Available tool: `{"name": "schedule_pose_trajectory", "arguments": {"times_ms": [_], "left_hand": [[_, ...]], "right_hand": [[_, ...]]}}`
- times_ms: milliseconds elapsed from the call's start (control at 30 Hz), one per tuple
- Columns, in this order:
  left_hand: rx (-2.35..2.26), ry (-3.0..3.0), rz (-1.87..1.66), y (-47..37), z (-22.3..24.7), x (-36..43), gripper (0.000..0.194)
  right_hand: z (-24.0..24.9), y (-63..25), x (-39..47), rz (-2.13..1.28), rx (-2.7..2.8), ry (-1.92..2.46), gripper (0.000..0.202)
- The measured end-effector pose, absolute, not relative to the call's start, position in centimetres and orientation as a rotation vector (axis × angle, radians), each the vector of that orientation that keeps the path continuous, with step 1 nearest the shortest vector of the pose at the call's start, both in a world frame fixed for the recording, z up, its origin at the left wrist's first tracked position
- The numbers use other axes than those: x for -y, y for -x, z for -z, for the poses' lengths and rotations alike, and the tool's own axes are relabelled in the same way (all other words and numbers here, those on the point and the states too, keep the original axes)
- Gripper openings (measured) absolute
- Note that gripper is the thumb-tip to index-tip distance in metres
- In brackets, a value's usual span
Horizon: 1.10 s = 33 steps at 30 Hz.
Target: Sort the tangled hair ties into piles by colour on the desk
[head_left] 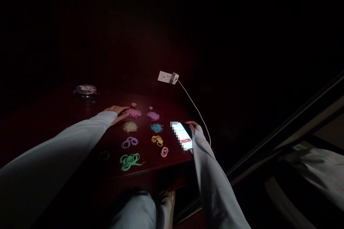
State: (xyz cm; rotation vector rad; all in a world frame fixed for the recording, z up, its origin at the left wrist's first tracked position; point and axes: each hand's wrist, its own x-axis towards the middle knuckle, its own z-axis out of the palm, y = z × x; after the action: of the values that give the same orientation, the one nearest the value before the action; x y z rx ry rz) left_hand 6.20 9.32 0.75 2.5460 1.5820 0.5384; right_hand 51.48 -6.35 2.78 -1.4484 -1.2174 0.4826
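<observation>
My left hand (117, 111) reaches over the dark red table, fingers stretched apart at the edge of a pile of pink small elastic bands (134, 113). Close beyond its fingertips is a small orange bundle (133, 105). My right hand (192, 125) is at the right edge of a lit phone (183, 136), its fingers extended and partly hidden; whether they touch it is unclear. Between the hands lie lilac bands (153, 116), pale yellow bands (130, 127) and blue bands (156, 127). Nearer are purple hair ties (129, 142), yellow hair ties (157, 140), pink hair ties (164, 152) and green hair ties (130, 161).
A round clear container (86, 90) stands at the back left. A white charger (174, 78) sits in the wall socket (164, 77), its cable (197, 109) running down past my right hand. A tiny blue bundle (151, 108) lies farther back. The table's front edge (158, 167) is near my knees.
</observation>
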Motion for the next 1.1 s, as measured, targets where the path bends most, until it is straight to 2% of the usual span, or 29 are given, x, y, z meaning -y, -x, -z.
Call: {"name": "schedule_pose_trajectory", "arguments": {"times_ms": [233, 700, 1100], "left_hand": [[-1.574, -2.549, -0.534, -6.0, -1.1, -9.0, 0.067], [-1.580, -2.544, -0.516, -6.2, -1.9, -8.1, 0.065], [-1.578, -2.539, -0.520, -6.1, -1.5, -8.6, 0.067]], "right_hand": [[-2.3, -52.3, 5.2, -0.458, 1.237, 1.461, 0.015], [-1.7, -52.2, 5.1, -0.432, 1.245, 1.496, 0.024], [-2.4, -51.5, 6.1, -0.456, 1.282, 1.488, 0.022]]}}
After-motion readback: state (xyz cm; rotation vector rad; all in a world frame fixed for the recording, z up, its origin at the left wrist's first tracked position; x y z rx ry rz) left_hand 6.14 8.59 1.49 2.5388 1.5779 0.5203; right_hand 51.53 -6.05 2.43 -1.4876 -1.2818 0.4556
